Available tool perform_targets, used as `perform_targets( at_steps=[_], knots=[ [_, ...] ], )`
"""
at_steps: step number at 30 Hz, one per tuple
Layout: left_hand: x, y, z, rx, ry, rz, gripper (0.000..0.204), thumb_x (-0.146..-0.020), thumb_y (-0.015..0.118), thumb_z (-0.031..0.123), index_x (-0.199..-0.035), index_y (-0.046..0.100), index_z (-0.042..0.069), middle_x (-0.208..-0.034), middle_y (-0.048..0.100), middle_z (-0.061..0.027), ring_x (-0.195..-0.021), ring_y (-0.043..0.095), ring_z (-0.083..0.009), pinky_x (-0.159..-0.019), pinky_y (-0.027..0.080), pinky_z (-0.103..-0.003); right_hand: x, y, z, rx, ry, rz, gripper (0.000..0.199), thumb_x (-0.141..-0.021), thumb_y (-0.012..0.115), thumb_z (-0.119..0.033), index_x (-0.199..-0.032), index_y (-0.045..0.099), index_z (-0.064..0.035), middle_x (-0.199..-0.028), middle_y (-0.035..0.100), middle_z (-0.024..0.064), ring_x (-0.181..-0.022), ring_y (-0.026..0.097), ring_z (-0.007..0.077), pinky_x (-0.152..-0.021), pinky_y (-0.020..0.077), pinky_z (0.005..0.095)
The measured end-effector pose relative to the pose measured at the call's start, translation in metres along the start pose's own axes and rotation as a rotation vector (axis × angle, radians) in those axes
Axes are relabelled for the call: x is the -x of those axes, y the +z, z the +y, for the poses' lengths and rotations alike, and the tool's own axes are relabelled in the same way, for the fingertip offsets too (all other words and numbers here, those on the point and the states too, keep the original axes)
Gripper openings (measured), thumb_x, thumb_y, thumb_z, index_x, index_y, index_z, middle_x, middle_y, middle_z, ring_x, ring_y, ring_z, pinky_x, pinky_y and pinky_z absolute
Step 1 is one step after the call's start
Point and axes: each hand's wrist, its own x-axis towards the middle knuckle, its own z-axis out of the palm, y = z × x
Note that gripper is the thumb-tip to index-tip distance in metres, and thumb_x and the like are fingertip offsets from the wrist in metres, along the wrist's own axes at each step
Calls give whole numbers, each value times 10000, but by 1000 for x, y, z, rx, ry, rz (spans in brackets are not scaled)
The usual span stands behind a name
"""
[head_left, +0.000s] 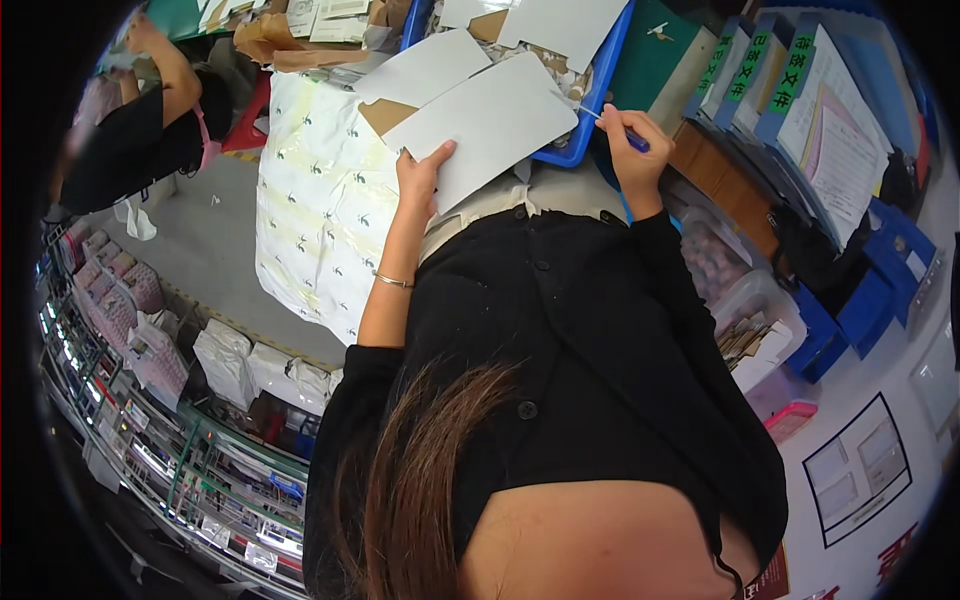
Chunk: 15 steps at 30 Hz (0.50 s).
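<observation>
My left hand [424,180] grips the near left edge of a flat white card sheet [495,125], thumb on top. In my right hand [640,165] is a small tool with a blue handle [637,142] and a thin metal shaft. Its tip is close to the sheet's right corner; I cannot tell whether it touches. Under and behind the held sheet lies another white sheet [425,68] with a brown part showing. Both are over a blue tray [606,75] that contains more white sheets and small loose pieces.
On the left is a large bundle in white patterned wrapping [310,200]. Blue file binders [790,90] stand at the right, above clear plastic boxes [755,310]. A co-worker's arm [170,65] shows at the far left. Metal racks [230,470] run along the lower left.
</observation>
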Motion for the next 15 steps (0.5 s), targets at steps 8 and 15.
perform_targets(
  at_steps=[8,15],
  knots=[
    [2,4,8,-56,-6,21,413,-711,699,72,-1020,482,-96,-879,605,-193,-721,622,-241,-653,521,-280,-1,11,6,-8,18,-85,125,-724,642,9,-619,578,31,-590,603,34,-462,451,113,-462,370,203],
    [9,6,7,-116,135,-15,402,-712,700,74,-1003,488,-105,-858,605,-191,-684,619,-234,-618,522,-268,-11,28,17,-62,54,-115,124,-719,635,12,-612,576,30,-572,592,37,-457,442,126,-454,364,209]
  ],
)
